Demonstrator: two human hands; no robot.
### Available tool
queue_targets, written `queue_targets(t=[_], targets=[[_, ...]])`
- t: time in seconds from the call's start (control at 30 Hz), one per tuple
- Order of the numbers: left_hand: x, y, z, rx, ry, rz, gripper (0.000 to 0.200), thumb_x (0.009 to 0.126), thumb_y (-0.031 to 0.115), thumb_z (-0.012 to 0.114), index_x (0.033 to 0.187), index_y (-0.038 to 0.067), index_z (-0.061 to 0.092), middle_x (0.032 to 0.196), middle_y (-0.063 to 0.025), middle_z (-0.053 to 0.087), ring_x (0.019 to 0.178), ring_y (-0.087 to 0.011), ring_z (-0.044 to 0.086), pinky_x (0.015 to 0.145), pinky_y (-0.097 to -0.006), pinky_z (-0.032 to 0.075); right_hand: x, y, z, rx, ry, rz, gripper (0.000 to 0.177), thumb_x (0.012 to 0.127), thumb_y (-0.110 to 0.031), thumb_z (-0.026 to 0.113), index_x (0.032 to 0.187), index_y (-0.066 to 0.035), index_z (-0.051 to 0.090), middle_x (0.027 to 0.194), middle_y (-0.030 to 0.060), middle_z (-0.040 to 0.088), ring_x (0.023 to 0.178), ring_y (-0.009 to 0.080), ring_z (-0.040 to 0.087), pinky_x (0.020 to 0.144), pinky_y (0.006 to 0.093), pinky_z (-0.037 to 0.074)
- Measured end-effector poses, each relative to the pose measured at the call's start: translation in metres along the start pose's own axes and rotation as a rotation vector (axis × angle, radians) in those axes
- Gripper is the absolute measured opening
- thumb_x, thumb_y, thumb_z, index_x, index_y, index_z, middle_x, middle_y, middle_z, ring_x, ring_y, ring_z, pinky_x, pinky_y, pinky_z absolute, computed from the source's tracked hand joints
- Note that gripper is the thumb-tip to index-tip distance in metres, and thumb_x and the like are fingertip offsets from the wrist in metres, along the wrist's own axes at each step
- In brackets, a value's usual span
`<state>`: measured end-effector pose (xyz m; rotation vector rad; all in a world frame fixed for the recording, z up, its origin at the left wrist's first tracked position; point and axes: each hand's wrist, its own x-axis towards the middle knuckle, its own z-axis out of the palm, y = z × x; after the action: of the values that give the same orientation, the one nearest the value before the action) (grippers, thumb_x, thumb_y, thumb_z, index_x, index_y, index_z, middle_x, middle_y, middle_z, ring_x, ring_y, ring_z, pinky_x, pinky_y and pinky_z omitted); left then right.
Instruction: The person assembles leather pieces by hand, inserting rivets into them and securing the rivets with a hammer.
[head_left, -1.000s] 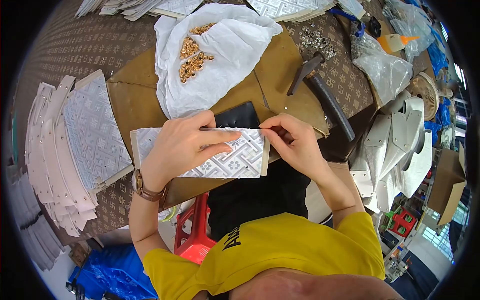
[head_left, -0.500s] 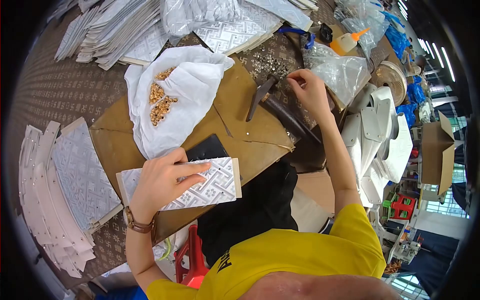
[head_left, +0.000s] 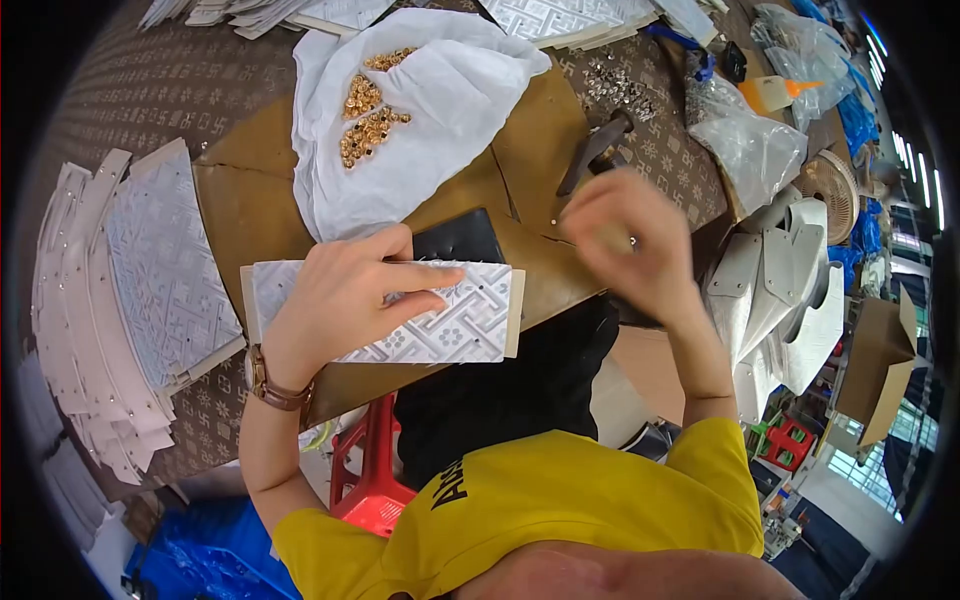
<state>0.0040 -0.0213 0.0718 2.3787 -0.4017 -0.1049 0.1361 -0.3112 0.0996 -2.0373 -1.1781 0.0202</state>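
My left hand (head_left: 345, 290) grips a grey-and-white patterned panel (head_left: 470, 325) with pale edges, its thumb and index finger resting along the top. Small dark dots show on the panel, and a black pad (head_left: 462, 238) peeks out behind it. To the right, my right hand (head_left: 640, 240) is blurred by motion, fingers curled in, with a small silver stud (head_left: 632, 241) showing at them. Just beyond it lies a hammer (head_left: 585, 155), its handle mostly hidden by that hand. Loose silver studs (head_left: 618, 88) are heaped farther back.
Gold-coloured studs (head_left: 375, 130) lie on white wrapping (head_left: 440, 110) over the brown board (head_left: 245, 150). Studded pale strips (head_left: 90, 320) and patterned panels (head_left: 160, 260) are stacked left. A glue bottle (head_left: 768, 94) and plastic bags (head_left: 750, 145) stand back right; white pieces (head_left: 770, 290) are piled right.
My right hand has come back from the silver stud heap toward me and the panel. My left hand stays on the panel. The whole view has shifted, with the tabletop now higher in frame.
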Motion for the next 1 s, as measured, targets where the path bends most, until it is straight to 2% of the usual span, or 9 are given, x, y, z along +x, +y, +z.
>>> queue_targets(t=[0.07,0.23,0.33,0.5,0.57,0.7,0.87,0.97,1.0], targets=[[0.001,0.001,-0.001,0.008,-0.003,-0.006,0.028,0.086,0.034,0.082,0.113,0.026,0.085,0.082,-0.0033,0.058,0.072,-0.0252,0.062,0.062,-0.0386,0.048,-0.009,-0.012,0.027,0.175,-0.066,-0.031,0.023,0.080,0.008,0.079,0.097,-0.006,0.073,0.098,0.0067,0.073,0.089,0.0251,0.069,0.079,0.0339,0.057],[0.001,0.003,-0.001,0.021,0.012,-0.015,0.027,0.086,0.034,0.082,0.111,0.027,0.085,0.082,-0.0035,0.057,0.072,-0.0253,0.062,0.062,-0.0386,0.048,-0.014,-0.015,0.051,0.137,-0.170,-0.069,0.027,0.077,0.004,0.081,0.101,-0.006,0.074,0.097,0.0049,0.073,0.090,0.0256,0.068,0.080,0.0379,0.057],[0.001,0.002,0.000,0.018,0.013,0.004,0.031,0.084,0.028,0.084,0.115,0.023,0.084,0.080,-0.0042,0.056,0.071,-0.0243,0.060,0.061,-0.0360,0.046,-0.009,-0.019,0.047,-0.059,-0.234,-0.299,0.032,0.074,0.001,0.080,0.105,-0.006,0.074,0.095,0.0039,0.073,0.087,0.0269,0.067,0.079,0.0390,0.056],[0.001,0.003,-0.001,0.017,0.001,-0.012,0.030,0.085,0.028,0.083,0.115,0.024,0.084,0.080,-0.0044,0.057,0.071,-0.0244,0.060,0.061,-0.0359,0.046,-0.019,-0.028,0.041,-0.340,-0.180,-0.497,0.038,0.071,-0.001,0.079,0.108,-0.005,0.073,0.097,0.0059,0.074,0.091,0.0296,0.068,0.079,0.0388,0.055],[0.000,0.002,0.000,0.014,0.002,-0.017,0.026,0.087,0.031,0.082,0.112,0.026,0.085,0.082,-0.0039,0.058,0.072,-0.0255,0.062,0.062,-0.0383,0.047,-0.022,-0.011,0.024,-0.241,-0.087,-0.291,0.034,0.075,-0.002,0.081,0.108,-0.005,0.073,0.101,0.0076,0.075,0.100,0.0311,0.068,0.080,0.0402,0.054],[-0.001,0.001,0.001,0.004,0.000,-0.027,0.024,0.087,0.033,0.082,0.110,0.027,0.085,0.083,-0.0036,0.059,0.072,-0.0259,0.063,0.063,-0.0394,0.048,-0.024,0.017,0.009,-0.709,0.254,0.088,0.021,0.092,-0.006,0.076,0.111,-0.001,0.068,0.106,0.0119,0.070,0.091,0.0357,0.066,0.081,0.0425,0.054],[-0.001,-0.001,0.002,0.022,0.004,-0.024,0.024,0.086,0.035,0.083,0.109,0.027,0.086,0.082,-0.0035,0.061,0.073,-0.0253,0.064,0.063,-0.0389,0.048,-0.050,0.058,-0.001,-0.755,0.176,0.242,0.024,0.097,-0.014,0.075,0.114,0.000,0.066,0.105,0.0141,0.065,0.084,0.0366,0.063,0.078,0.0422,0.053],[-0.002,-0.004,0.000,0.007,0.018,-0.015,0.024,0.086,0.035,0.083,0.107,0.026,0.086,0.082,-0.0036,0.062,0.073,-0.0250,0.065,0.063,-0.0387,0.048,-0.046,0.019,-0.019,-0.424,0.059,0.402,0.026,0.102,-0.024,0.069,0.114,-0.001,0.066,0.103,0.0135,0.064,0.087,0.0355,0.064,0.078,0.0421,0.054],[-0.002,-0.005,0.003,-0.015,0.018,-0.014,0.024,0.085,0.035,0.084,0.107,0.025,0.086,0.082,-0.0036,0.063,0.073,-0.0249,0.065,0.063,-0.0385,0.049,-0.050,-0.005,-0.027,-0.171,0.111,0.534,0.026,0.104,-0.027,0.067,0.111,-0.002,0.066,0.095,0.0135,0.063,0.085,0.0358,0.065,0.077,0.0413,0.053]])
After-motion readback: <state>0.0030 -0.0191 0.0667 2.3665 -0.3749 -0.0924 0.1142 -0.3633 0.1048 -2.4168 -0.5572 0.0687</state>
